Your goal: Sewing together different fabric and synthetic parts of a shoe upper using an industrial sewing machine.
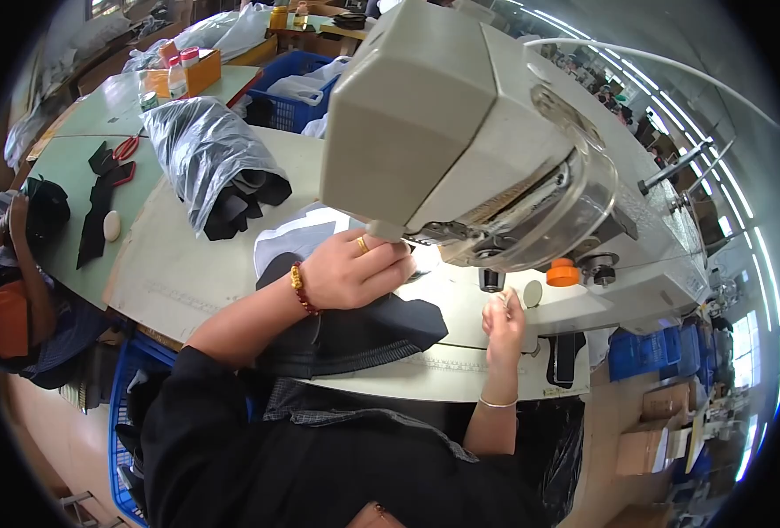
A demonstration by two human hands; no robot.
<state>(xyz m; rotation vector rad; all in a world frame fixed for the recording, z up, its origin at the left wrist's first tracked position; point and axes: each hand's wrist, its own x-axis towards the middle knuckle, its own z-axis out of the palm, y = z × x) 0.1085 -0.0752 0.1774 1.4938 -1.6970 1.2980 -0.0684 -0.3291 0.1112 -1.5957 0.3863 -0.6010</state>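
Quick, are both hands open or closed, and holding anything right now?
Left hand: fingers bent over the dark fabric; can't tell if it's gripping anything.
Right hand: fingers curled by the sewing machine; can't tell if it's holding something.

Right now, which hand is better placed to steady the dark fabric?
Left, most likely: the left hand is over the dark fabric, its wrist across the piece. The right hand is off to the fabric's right, by the black cylindrical fitting.

Black top, beaded bracelet — red and gold, gold ring, slim silvery bangle
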